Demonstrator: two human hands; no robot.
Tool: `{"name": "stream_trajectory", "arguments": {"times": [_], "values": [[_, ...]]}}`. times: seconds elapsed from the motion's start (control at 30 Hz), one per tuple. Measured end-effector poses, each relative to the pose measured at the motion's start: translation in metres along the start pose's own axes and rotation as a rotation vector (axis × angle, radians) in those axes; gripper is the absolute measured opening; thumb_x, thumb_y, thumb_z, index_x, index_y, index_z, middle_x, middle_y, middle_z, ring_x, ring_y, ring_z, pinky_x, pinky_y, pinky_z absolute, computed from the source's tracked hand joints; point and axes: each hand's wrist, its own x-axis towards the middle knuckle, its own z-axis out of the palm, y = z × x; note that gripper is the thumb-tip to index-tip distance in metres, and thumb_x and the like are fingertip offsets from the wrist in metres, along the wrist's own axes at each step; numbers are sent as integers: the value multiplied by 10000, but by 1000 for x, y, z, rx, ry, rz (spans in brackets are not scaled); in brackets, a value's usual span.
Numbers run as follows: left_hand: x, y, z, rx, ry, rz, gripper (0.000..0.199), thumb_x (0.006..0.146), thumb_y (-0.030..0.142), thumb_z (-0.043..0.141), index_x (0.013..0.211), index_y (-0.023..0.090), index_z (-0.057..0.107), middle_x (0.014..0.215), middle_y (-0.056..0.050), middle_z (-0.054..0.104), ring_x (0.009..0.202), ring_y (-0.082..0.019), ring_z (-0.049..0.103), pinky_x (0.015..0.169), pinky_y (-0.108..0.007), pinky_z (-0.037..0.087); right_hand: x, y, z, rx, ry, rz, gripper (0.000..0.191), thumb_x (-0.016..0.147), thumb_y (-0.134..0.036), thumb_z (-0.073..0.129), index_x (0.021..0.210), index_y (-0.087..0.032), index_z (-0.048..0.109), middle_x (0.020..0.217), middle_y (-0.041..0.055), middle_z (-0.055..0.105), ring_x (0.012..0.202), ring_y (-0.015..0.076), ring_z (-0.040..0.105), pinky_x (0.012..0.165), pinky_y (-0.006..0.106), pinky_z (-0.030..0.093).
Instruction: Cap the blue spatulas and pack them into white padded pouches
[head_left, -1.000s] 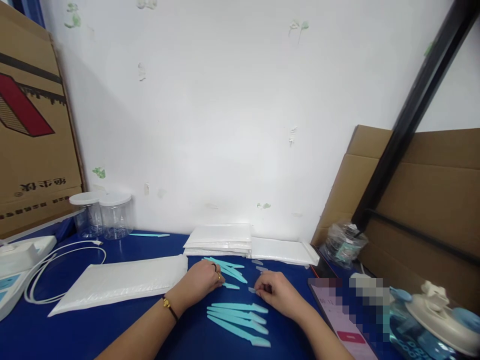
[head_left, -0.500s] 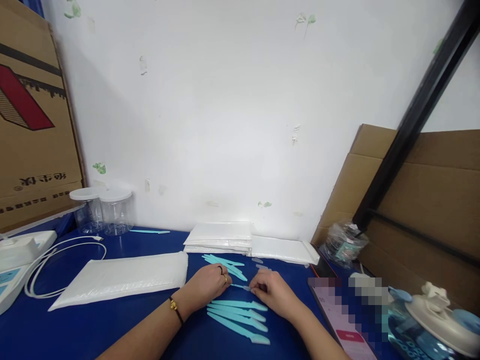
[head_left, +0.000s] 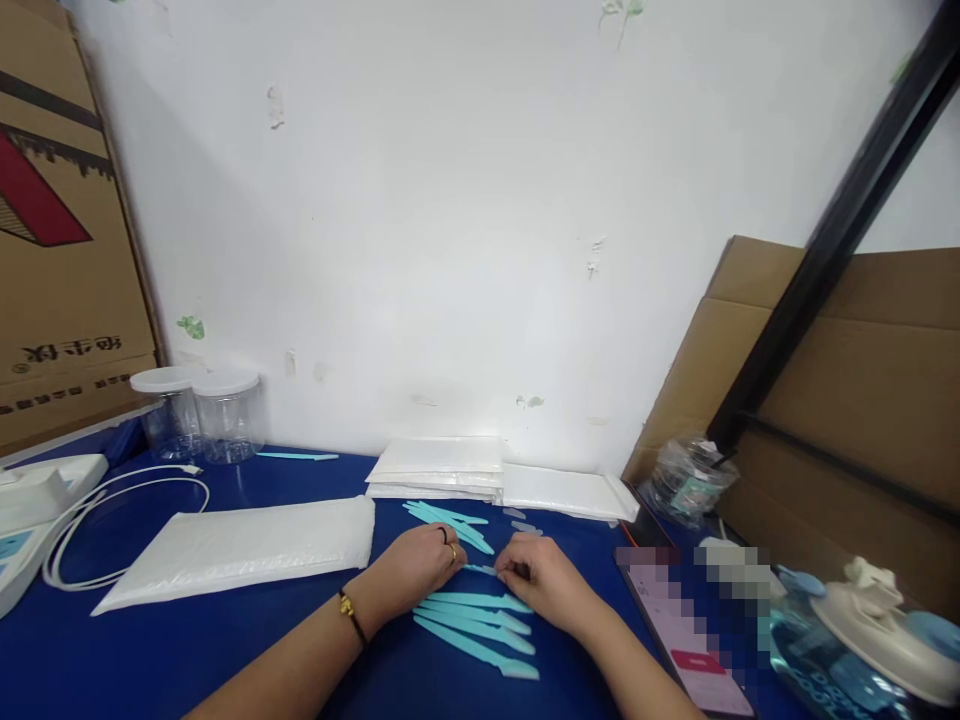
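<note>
My left hand [head_left: 421,563] is closed in a pinch on the handle of a turquoise eyebrow razor [head_left: 478,568]. My right hand [head_left: 546,580] pinches at the razor's other end, its fingertips hiding the blade and whatever covers it. Just in front of both hands, several turquoise razors [head_left: 480,628] lie in a fanned row, blade ends pointing right. Behind my left hand is a loose pile of more razors [head_left: 448,522]. A few small clear blade covers [head_left: 526,527] rest on the blue table beyond my right hand.
A white padded envelope [head_left: 247,550] lies at left, with more envelopes [head_left: 439,460] stacked by the wall. One razor [head_left: 298,456] sits near two lidded clear jars [head_left: 229,420]. A cable [head_left: 56,560] curls at far left. Right are a phone [head_left: 679,630] and a bottle [head_left: 862,640].
The view has shifted slightly. My right fingertips have closed in over the razor's end, where a clear piece showed before. My left hand keeps its hold.
</note>
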Motion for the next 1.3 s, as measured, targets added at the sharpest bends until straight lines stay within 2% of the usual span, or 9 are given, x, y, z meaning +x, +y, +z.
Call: {"name": "stream_trajectory", "arguments": {"times": [0.27, 0.5, 0.7, 0.77, 0.83, 0.93, 1.03, 1.1, 1.3], "values": [[2, 18, -3, -58, -35, -14, 232, 920, 217, 433, 771, 187, 609, 769, -10, 623, 758, -136, 570, 666, -224, 403, -1, -4, -3, 101, -60, 47, 95, 767, -171, 580, 750, -198, 670, 721, -2, 593, 598, 107, 540, 530, 194, 374], [-2, 24, -8, -166, -52, -15, 71, 849, 225, 541, 831, 220, 609, 858, 7, 611, 823, -140, 567, 716, -225, 421, 20, 6, 12, -23, 192, 222, 59, 735, -245, 633, 734, -187, 624, 761, 7, 563, 652, 134, 524, 591, 231, 384], [-3, 3, -15, -158, 169, -242, 329, 820, 216, 585, 1142, 274, 549, 1084, -26, 573, 1026, -200, 501, 882, -317, 386, 21, 11, 15, 50, 191, 203, 65, 722, -132, 592, 683, -179, 616, 716, -6, 542, 622, 115, 499, 565, 211, 372], [-3, -3, -19, -118, 158, -271, 272, 838, 234, 564, 1106, 274, 582, 1062, -29, 598, 1012, -213, 509, 872, -336, 379, 17, 9, 10, 92, 182, 165, 59, 728, -144, 597, 685, -179, 619, 712, -10, 541, 607, 108, 489, 545, 204, 364], [-3, -5, -21, -126, 50, -263, 149, 864, 246, 527, 948, 251, 650, 924, -18, 642, 906, -194, 556, 808, -311, 391, 12, 9, 2, 124, 147, 137, 51, 728, -160, 607, 690, -182, 632, 713, -11, 542, 599, 105, 488, 533, 200, 360], [-3, -3, -20, -187, -89, -266, 181, 861, 210, 510, 765, 211, 664, 777, -4, 653, 782, -161, 586, 728, -259, 395, 3, 18, -15, 123, 163, 137, 56, 749, -198, 605, 728, -186, 656, 713, -3, 558, 614, 116, 501, 562, 210, 382], [-2, -3, -15, -245, -93, -304, 155, 829, 184, 527, 769, 216, 667, 815, 2, 661, 798, -156, 592, 711, -233, 395, -6, 35, -35, 34, 236, 174, 84, 768, -203, 580, 740, -181, 657, 704, 6, 578, 619, 131, 503, 588, 229, 390], [-3, -4, -11, -274, -83, -323, 146, 819, 189, 532, 787, 222, 670, 843, 4, 665, 815, -157, 594, 719, -227, 396, -11, 44, -43, -20, 186, 188, 71, 748, -187, 591, 750, -186, 662, 719, 8, 595, 623, 137, 511, 593, 234, 390], [-5, -12, -3, -317, -57, -300, 172, 831, 203, 499, 774, 221, 660, 826, 12, 665, 792, -143, 588, 710, -217, 385, -7, 48, -32, -145, 99, 222, 132, 735, -132, 568, 799, -198, 664, 819, 24, 611, 729, 159, 558, 662, 241, 399]]}}
